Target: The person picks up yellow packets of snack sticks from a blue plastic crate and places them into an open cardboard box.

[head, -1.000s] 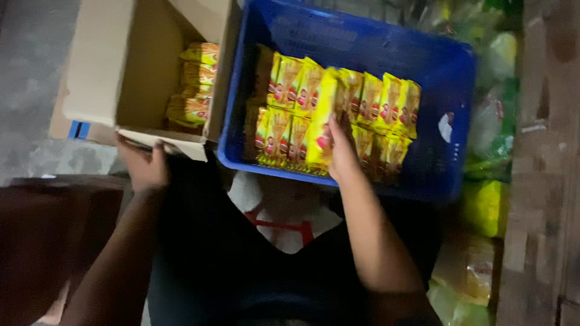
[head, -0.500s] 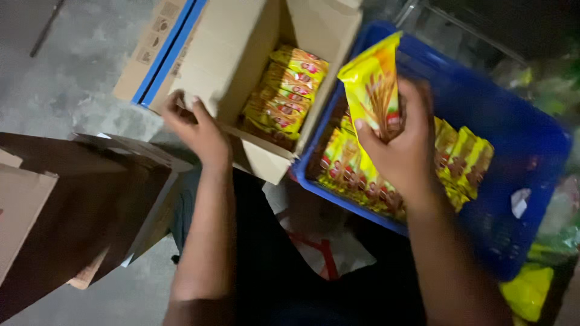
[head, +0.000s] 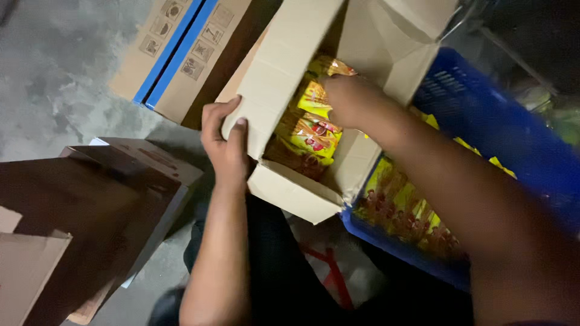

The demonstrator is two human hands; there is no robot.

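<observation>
Our left hand [head: 225, 142] grips the near flap of the open cardboard box [head: 290, 78], fingers wrapped over the edge, thumb on the outer face, steadying it. Our right hand [head: 347, 99] reaches down inside the box among the yellow snack packets [head: 308, 130]; the fingers are curled in on the packets, but we cannot tell whether they have closed on one or only press against the stack.

Packets in the box: stacked flat, several layers, filling the lower part under the hand. Room above them to the rim.

Just right of the box, touching its corner, the blue plastic crate [head: 483, 115]. More of the same yellow packets [head: 405, 208] stand in rows along its near wall, partly hidden by our right forearm.

Judged progress: partway. Both the box and the crate hold packets; neither looks full.

Nearby: a closed carton with blue stripes [head: 175, 57] lies behind the box on the concrete floor [head: 54, 72]; a dark opened carton [head: 90, 205] sits at left.
</observation>
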